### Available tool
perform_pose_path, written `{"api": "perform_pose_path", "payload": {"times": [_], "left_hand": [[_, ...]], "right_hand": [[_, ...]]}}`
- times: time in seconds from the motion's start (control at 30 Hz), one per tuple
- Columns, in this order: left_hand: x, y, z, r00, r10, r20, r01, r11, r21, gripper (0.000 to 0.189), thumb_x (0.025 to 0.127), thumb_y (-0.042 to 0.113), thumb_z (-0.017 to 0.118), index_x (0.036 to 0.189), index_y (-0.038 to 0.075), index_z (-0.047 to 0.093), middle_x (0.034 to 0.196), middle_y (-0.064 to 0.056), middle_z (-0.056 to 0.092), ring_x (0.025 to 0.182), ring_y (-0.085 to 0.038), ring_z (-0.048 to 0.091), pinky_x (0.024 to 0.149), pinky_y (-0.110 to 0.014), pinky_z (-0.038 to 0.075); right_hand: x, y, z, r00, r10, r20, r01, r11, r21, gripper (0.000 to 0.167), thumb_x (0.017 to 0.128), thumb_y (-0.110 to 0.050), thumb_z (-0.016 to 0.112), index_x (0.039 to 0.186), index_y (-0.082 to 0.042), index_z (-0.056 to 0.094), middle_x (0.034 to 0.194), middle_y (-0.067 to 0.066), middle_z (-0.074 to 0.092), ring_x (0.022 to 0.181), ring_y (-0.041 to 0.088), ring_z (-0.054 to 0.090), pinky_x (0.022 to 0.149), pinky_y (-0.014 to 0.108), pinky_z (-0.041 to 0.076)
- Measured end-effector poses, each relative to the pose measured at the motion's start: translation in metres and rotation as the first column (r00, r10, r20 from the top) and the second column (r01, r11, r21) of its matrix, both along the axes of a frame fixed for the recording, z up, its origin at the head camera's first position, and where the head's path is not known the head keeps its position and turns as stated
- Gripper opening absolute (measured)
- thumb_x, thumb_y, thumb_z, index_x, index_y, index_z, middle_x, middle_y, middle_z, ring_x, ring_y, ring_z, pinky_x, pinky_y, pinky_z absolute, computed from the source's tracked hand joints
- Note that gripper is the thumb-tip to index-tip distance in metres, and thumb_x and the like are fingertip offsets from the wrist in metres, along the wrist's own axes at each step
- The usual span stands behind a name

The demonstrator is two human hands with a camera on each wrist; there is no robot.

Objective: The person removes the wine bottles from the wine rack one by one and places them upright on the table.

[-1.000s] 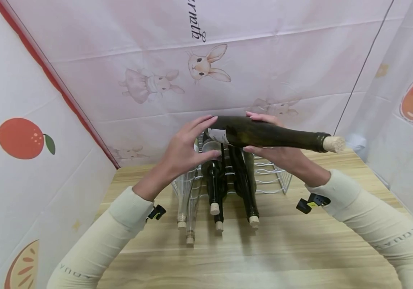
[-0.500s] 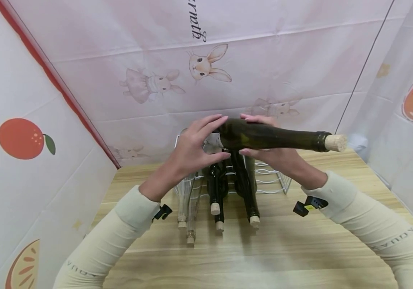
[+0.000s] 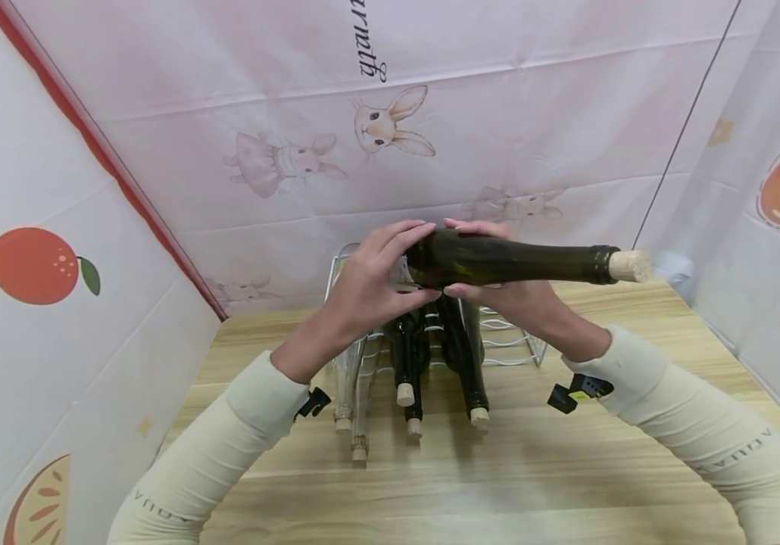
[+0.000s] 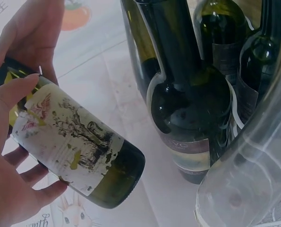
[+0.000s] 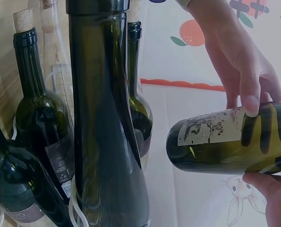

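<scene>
A dark green wine bottle point(image 3: 519, 257) lies sideways in the air above the rack, its cork end toward the right. My left hand point(image 3: 372, 276) grips its body from the left, thumb below and fingers above in the head view. Around the part nearer the neck, my right hand point(image 3: 519, 299) holds it the same way, and the fingertips of both hands almost meet. A pale, worn label with a tree drawing point(image 4: 76, 137) shows on the bottle in the left wrist view; the left hand hides most of it in the head view.
Beneath the hands, a white wire rack point(image 3: 509, 341) holds several corked bottles, among them a dark green bottle point(image 3: 465, 363) and a clear bottle point(image 3: 360, 401). The rack stands on a wooden table point(image 3: 499, 484). Printed cloth point(image 3: 281, 68) hangs behind and at both sides.
My left hand has moved right along the bottle toward the right hand, covering the label in the head view. The right hand has shifted slightly left. The racked bottles look unmoved.
</scene>
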State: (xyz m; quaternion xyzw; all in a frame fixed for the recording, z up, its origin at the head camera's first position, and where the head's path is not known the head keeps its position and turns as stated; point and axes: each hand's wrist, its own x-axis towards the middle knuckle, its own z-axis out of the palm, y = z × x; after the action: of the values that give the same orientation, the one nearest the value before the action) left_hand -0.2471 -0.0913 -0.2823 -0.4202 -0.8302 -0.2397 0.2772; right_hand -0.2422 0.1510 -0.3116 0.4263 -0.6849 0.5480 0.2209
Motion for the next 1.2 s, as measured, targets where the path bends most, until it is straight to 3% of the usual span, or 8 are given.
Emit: {"api": "perform_pose_path", "payload": {"times": [0.2,0.4,0.6,0.83,1.03,1.2], "left_hand": [[-0.001,0.002,-0.002,0.997,0.016,-0.071,-0.018,1.0,-0.025,0.082,0.08,0.033,0.09,0.15,0.014,0.052,0.15,-0.01,0.057,0.138,-0.029,0.055,0.115,-0.047,0.05],[-0.001,0.003,-0.003,0.996,0.008,-0.093,-0.012,0.999,-0.035,0.084,0.08,0.034,0.09,0.151,0.013,0.05,0.15,-0.011,0.057,0.138,-0.029,0.055,0.116,-0.047,0.049],[-0.002,0.002,-0.004,0.993,0.015,-0.119,-0.023,0.997,-0.07,0.088,0.079,0.037,0.091,0.152,0.012,0.049,0.149,-0.01,0.059,0.137,-0.028,0.057,0.117,-0.045,0.049],[-0.003,-0.002,-0.007,0.973,0.055,-0.225,-0.075,0.994,-0.082,0.087,0.073,0.042,0.093,0.146,0.011,0.056,0.142,-0.009,0.065,0.128,-0.027,0.064,0.105,-0.044,0.058],[-0.002,-0.006,-0.006,0.958,0.067,-0.28,-0.09,0.993,-0.072,0.085,0.071,0.045,0.093,0.142,0.011,0.06,0.137,-0.008,0.069,0.122,-0.027,0.068,0.094,-0.045,0.063],[-0.002,-0.009,-0.005,0.955,0.063,-0.29,-0.09,0.993,-0.081,0.085,0.07,0.044,0.093,0.141,0.01,0.061,0.136,-0.008,0.069,0.119,-0.028,0.069,0.087,-0.045,0.064]], "right_hand": [[0.002,-0.001,0.0,1.0,-0.023,0.007,0.023,1.0,0.008,0.076,0.08,0.007,0.084,0.145,0.003,0.046,0.153,0.024,0.053,0.144,0.014,0.053,0.117,0.026,0.047],[0.003,-0.002,0.0,1.0,-0.019,0.018,0.018,1.0,0.024,0.078,0.078,0.008,0.084,0.145,0.002,0.045,0.155,0.02,0.053,0.145,0.014,0.052,0.117,0.026,0.047],[0.002,-0.005,0.0,0.998,-0.018,-0.053,0.02,0.999,0.033,0.082,0.072,0.016,0.086,0.143,0.005,0.045,0.15,0.025,0.055,0.142,0.011,0.054,0.117,0.027,0.047],[0.0,-0.005,-0.002,0.998,0.043,0.035,-0.045,0.997,0.054,0.08,0.076,0.013,0.084,0.145,0.002,0.045,0.155,0.019,0.053,0.141,0.011,0.055,0.114,0.028,0.051],[0.0,-0.006,0.0,1.0,0.001,0.014,-0.002,0.993,0.114,0.084,0.074,0.012,0.086,0.147,-0.001,0.047,0.154,0.019,0.054,0.137,0.007,0.056,0.112,0.024,0.051],[-0.001,-0.01,0.003,0.999,-0.046,-0.022,0.049,0.986,0.158,0.091,0.069,0.01,0.091,0.148,0.0,0.047,0.15,0.019,0.057,0.133,0.005,0.057,0.111,0.02,0.048]]}}
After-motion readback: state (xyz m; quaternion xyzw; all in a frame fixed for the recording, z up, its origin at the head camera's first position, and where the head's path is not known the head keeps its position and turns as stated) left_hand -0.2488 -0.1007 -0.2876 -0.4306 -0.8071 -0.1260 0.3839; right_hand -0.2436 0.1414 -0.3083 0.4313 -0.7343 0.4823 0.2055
